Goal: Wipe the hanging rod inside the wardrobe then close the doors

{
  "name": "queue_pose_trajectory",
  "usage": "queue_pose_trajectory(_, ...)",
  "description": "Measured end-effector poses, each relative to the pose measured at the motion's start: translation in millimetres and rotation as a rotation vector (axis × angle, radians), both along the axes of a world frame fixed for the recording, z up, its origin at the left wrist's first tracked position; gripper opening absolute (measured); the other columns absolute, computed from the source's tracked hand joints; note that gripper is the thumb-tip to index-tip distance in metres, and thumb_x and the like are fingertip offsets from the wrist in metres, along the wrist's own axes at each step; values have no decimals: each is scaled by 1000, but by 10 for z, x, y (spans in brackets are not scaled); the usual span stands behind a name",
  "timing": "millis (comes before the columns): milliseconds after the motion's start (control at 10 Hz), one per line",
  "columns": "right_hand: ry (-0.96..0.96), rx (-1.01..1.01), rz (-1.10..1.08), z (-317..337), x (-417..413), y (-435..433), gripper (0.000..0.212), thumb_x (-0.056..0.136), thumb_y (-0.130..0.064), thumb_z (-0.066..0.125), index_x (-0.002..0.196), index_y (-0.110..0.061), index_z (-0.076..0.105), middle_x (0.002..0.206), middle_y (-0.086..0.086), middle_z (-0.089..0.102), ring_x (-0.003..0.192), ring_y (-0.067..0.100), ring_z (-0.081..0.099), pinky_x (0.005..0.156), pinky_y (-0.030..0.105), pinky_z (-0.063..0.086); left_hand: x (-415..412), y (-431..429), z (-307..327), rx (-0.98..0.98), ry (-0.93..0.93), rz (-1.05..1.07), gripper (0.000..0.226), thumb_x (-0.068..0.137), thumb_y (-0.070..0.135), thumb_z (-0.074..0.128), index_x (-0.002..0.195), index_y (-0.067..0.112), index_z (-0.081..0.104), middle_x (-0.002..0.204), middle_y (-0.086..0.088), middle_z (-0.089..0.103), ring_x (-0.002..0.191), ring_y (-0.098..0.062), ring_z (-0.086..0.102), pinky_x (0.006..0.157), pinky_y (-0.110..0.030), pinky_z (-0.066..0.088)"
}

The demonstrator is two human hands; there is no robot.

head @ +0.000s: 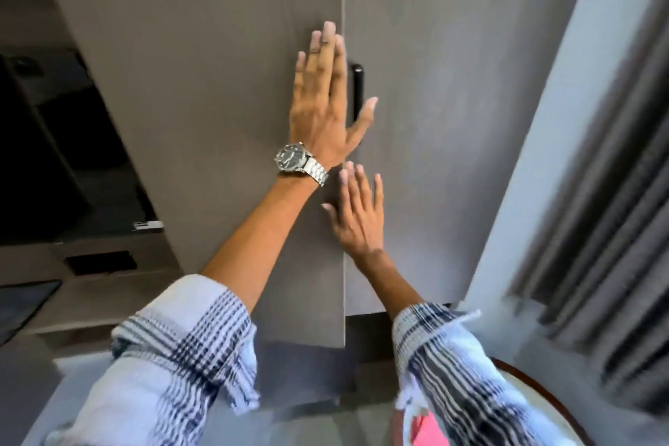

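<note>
Against the wardrobe doors [224, 83] we press our left hand [322, 109] and right hand [360, 217], both flat, fingers spread, gripping nothing; the black handle [357, 90] is half covered, the rod hidden behind.

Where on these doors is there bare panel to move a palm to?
Bare: left door left of the left hand; right door between the black handle and wall. Crowded: the seam, where both hands, including the right hand, press.
</note>
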State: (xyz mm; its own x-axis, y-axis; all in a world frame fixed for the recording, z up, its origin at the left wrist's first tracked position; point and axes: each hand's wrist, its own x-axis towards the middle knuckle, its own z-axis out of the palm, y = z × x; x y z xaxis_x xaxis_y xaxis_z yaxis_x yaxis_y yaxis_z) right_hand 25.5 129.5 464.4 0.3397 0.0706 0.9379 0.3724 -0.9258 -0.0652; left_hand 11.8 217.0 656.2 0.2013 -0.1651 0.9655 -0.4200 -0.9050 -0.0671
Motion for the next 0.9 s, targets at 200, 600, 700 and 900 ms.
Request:
queue_pose_trajectory(200,-1,-32,-21,-41,706,-181,74,106,-51,31,159,-10,1,167,15,9,155,32,8,122,64,14,711,-184,-31,-44,-48,20,80,97,52,48,145,-11,38,152,-31,37,145,-44,32,124,-50,21)
queue_pose_trajectory(600,-77,-73,-205,-198,1177,-155,69,102,-52,37,159,-16,20,167,18,11,156,31,1,122,64,10,1194,-231,-121,-84,-99,33,73,93,46,53,140,-10,46,148,-29,45,141,-43,39,122,-48,25)
queue_pose_trajectory(700,143,-75,-188,50,743,-82,66,102,-47,48,154,-9,34,158,28,31,155,35,-1,119,62,24,1053,-211,-103,-77,-40,42,74,94,47,51,142,-9,44,150,-29,43,143,-43,37,123,-50,27)
queue_pose_trajectory(900,818,261,776,1142,-585,-690,47,92,-63,61,125,-30,64,117,-4,75,102,11,74,89,33,61,807,23,89,146,58,47,84,97,62,38,154,1,27,162,-20,24,152,-33,20,125,-52,18)
